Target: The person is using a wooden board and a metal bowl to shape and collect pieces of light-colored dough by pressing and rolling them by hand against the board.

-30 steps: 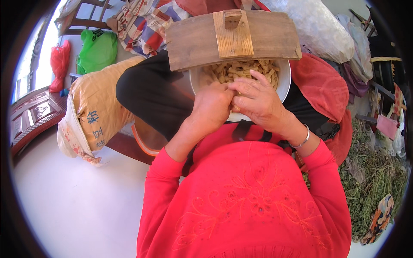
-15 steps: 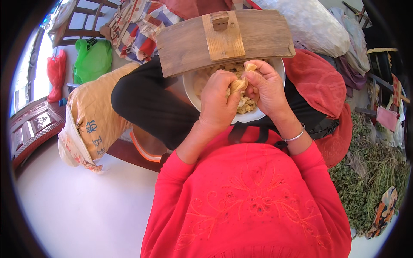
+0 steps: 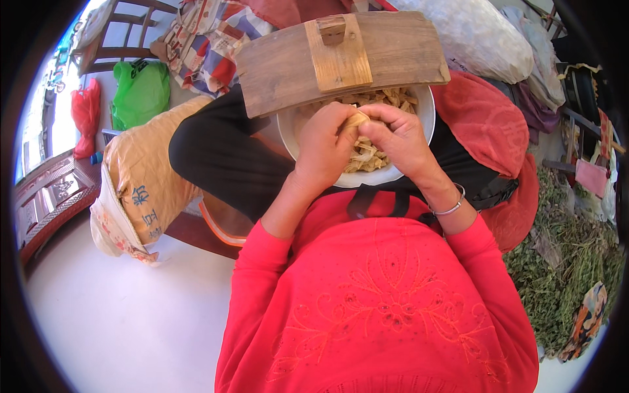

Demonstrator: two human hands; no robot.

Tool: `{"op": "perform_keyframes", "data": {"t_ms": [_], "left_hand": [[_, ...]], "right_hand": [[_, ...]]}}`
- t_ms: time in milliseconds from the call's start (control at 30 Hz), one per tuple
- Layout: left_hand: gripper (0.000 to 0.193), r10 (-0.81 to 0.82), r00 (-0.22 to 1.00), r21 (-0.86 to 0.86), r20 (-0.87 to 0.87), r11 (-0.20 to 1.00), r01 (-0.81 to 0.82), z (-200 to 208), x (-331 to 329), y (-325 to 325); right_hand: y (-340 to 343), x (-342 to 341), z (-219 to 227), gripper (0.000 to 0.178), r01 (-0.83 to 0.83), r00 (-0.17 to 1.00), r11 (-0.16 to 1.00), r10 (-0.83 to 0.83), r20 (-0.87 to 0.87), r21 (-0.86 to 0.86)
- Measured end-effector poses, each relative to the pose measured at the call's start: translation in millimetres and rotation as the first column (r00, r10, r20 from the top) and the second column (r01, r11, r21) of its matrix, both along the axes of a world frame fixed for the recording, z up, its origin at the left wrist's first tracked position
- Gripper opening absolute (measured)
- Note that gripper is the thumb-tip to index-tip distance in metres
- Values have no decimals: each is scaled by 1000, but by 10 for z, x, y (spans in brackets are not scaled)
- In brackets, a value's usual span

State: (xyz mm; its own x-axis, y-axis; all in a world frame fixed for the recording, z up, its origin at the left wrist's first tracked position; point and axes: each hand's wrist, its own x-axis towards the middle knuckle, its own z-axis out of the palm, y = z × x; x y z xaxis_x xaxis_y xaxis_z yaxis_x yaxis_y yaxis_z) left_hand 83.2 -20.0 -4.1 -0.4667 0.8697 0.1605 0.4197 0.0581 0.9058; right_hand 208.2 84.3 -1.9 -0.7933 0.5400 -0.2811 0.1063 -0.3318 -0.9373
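Pale yellow piece: being held between both hands at the upper centre of the frame, over the bowl; much of it is being hidden by fingers, so its full shape cannot be told
Left hand: being curled inward; the piece is being gripped between thumb and bent fingers
Right hand: being closed beside the left; the piece's near end is apparently being pinched by thumb and forefinger
Handling: a light, soft, pliable thing is being suggested by its folds; little weight is likely being borne, and tearing seems the likelier risk than slipping
Hold: best being taken lightly at the two ends, between thumb and forefinger
White bowl: being seen at the upper centre, below the board; its far side is being overhung
Yellowish strips: being contained in the bowl, loosely heaped; similar softness is being judged
Wooden board: being set crosswise at the top centre
Tan sack: being leaned at the left of the frame; its contents are being concealed
Green bag: being seen at the upper left, beside a red bag
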Motion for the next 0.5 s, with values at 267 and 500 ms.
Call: {"op": "perform_keyframes", "data": {"t_ms": [267,500], "left_hand": [[13,-38,998,-183,48,982,47,106,-47,15],[23,-29,964,-282,264,954,105,205,-126,53]], "right_hand": [[79,7,16,18,-60,998,716,28,58,696],[158,21,-48,15,-98,979,993,108,-172,66]]}}
